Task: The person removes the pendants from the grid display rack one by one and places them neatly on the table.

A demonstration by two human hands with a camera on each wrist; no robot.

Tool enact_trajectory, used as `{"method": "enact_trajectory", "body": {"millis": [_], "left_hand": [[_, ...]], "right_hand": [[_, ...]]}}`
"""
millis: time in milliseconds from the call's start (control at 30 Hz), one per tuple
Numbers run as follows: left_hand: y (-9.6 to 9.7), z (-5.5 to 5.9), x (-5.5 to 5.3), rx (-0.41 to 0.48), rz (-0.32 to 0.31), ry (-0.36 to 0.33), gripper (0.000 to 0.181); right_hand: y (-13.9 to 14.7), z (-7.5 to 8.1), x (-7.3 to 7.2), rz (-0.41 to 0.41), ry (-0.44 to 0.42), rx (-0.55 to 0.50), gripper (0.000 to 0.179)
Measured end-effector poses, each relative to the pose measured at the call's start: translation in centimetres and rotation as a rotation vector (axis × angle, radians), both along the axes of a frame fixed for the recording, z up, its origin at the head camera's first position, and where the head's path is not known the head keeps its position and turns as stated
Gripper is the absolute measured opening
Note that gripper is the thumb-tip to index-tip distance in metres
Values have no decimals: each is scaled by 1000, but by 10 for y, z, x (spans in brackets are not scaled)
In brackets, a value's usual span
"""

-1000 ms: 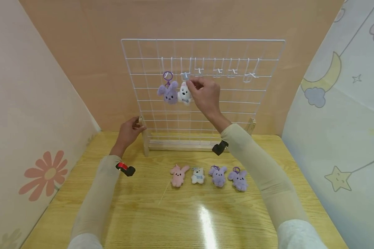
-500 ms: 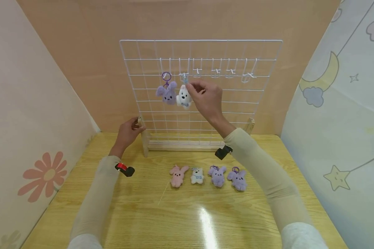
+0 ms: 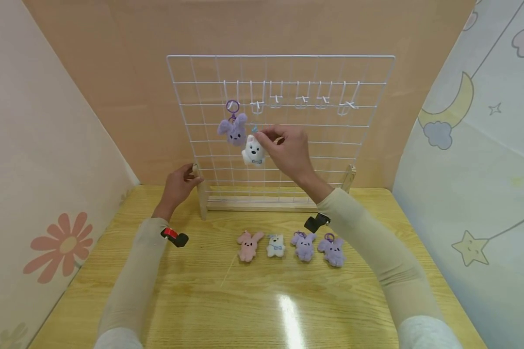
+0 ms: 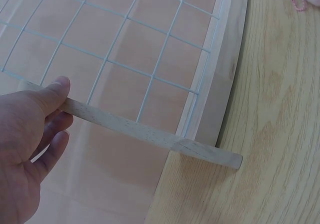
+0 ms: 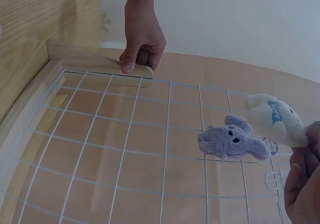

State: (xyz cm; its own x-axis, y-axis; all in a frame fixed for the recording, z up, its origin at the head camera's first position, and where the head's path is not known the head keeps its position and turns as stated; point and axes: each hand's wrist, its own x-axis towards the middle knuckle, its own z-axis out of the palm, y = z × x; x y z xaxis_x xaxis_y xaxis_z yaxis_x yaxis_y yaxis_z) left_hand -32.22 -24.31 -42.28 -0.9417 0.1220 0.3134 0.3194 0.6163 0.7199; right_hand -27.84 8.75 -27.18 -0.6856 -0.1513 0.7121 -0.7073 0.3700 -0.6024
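Note:
My right hand [image 3: 289,148] pinches a white plush dog keychain [image 3: 254,151] near its top, in front of the white wire grid rack [image 3: 284,56]. Its light-blue ring end sits below the second hook [image 3: 257,107], apart from it. Just left hangs a purple plush bunny keychain [image 3: 234,131] on the first hook; the right wrist view shows the bunny [image 5: 232,139] beside the white dog [image 5: 275,118]. My left hand [image 3: 179,188] grips the top of the rack's left wooden upright [image 3: 203,194], thumb on its edge, as the left wrist view shows [image 4: 145,131].
Along the table [image 3: 209,300] lie a pink plush bunny [image 3: 249,247], another white plush dog [image 3: 276,246] and two purple bunnies, one [image 3: 304,247] left of the other [image 3: 333,252]. Several bare hooks [image 3: 302,102] line the grid to the right. Patterned walls flank both sides.
My right hand has moved down and slightly left with the white dog. The dog's ring, earlier at the second hook, is now below it. My left hand keeps its place.

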Motion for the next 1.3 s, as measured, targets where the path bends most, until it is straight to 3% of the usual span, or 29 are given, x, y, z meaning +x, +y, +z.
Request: {"method": "enact_trajectory", "body": {"millis": [533,1000,1300], "left_hand": [[2,-1,-3,7,0,-9,61],[4,2,-1,15,-5,-24,61],[4,0,-3,6,-4,-3,60]], "right_hand": [[-7,-42,5,101,-72,24,17],[-20,-94,12,123,-191,49,17],[-29,-126,16,142,-201,77,17]]}}
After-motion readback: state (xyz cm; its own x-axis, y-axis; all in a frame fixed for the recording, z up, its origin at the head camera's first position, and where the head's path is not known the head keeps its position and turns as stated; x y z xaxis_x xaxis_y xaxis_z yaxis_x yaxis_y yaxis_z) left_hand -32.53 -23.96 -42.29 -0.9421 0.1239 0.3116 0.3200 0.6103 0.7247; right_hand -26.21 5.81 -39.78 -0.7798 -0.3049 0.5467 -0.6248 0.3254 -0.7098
